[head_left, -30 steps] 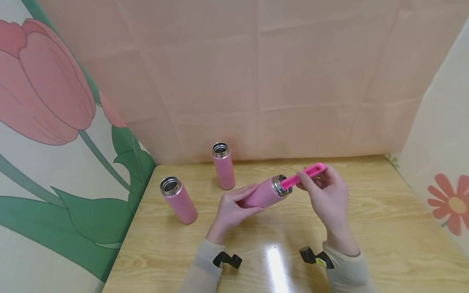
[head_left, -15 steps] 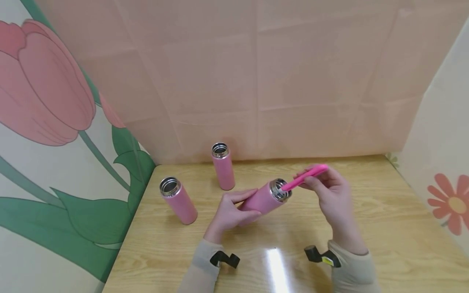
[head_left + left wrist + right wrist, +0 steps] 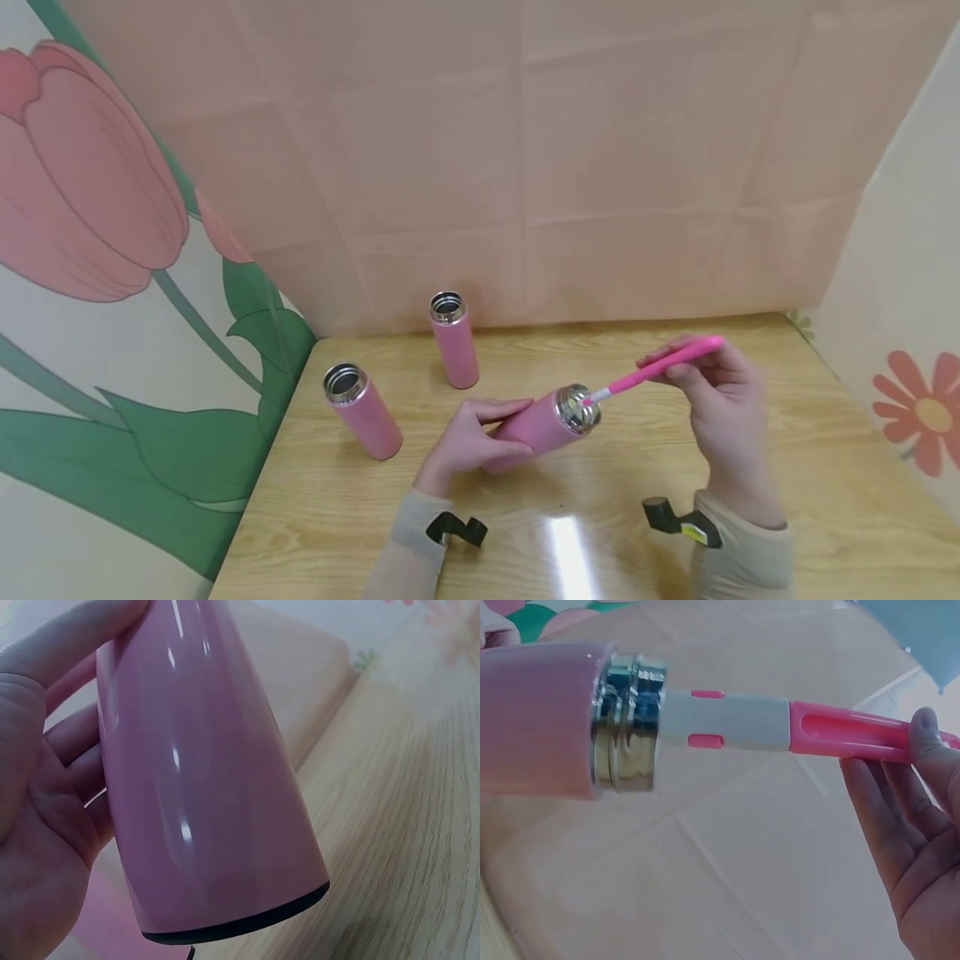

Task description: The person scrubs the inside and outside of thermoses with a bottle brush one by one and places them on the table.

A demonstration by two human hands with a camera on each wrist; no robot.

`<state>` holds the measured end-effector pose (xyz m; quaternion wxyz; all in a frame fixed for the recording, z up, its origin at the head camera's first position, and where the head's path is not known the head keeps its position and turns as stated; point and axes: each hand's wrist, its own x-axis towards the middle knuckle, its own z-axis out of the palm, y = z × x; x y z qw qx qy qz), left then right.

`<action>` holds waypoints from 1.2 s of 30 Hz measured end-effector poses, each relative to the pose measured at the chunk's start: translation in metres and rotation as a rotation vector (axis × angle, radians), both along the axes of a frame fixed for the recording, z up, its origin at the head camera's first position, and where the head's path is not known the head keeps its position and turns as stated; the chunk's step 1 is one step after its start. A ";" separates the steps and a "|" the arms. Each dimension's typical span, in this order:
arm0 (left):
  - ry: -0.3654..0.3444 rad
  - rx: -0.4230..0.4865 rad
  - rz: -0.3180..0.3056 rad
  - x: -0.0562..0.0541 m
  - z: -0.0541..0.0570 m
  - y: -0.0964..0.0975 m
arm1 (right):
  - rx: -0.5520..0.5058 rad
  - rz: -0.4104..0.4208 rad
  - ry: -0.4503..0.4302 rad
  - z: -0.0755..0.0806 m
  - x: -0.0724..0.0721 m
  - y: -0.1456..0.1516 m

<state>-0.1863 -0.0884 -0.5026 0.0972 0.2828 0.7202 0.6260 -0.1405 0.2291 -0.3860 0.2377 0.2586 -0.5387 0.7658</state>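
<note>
My left hand [image 3: 459, 446] grips a pink thermos bottle [image 3: 528, 435], tilted with its open steel neck [image 3: 634, 724] toward the right. Up close in the left wrist view, thumb and fingers wrap the pink body [image 3: 202, 787], and its dark-rimmed base shows at the bottom. My right hand [image 3: 723, 408] pinches the pink handle [image 3: 847, 733] of a bottle brush between thumb and fingers. The brush's white shaft [image 3: 739, 721] runs into the bottle's mouth, and its head is hidden inside.
Two more lidless pink thermos bottles stand upright on the wooden table [image 3: 825, 467]: one at the left [image 3: 367, 417], the other [image 3: 456, 346] farther back near the peach cloth [image 3: 637, 167]. Patterned walls border both sides.
My right hand has drawn the bottle brush outward to the right, so its white shaft now shows. The held bottle's mouth has dipped slightly. The two standing bottles stay put.
</note>
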 end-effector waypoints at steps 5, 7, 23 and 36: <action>0.012 0.002 -0.013 0.000 0.002 -0.002 | -0.059 0.012 0.049 0.000 0.002 0.008; 0.010 0.002 -0.021 0.000 0.002 -0.002 | -0.080 0.024 0.070 0.001 0.003 0.011; 0.102 0.047 0.024 0.001 0.004 -0.003 | -0.249 -0.191 -0.021 0.014 0.013 0.002; 0.207 0.066 0.063 0.002 0.006 0.000 | -0.273 -0.461 -0.168 0.022 0.018 -0.005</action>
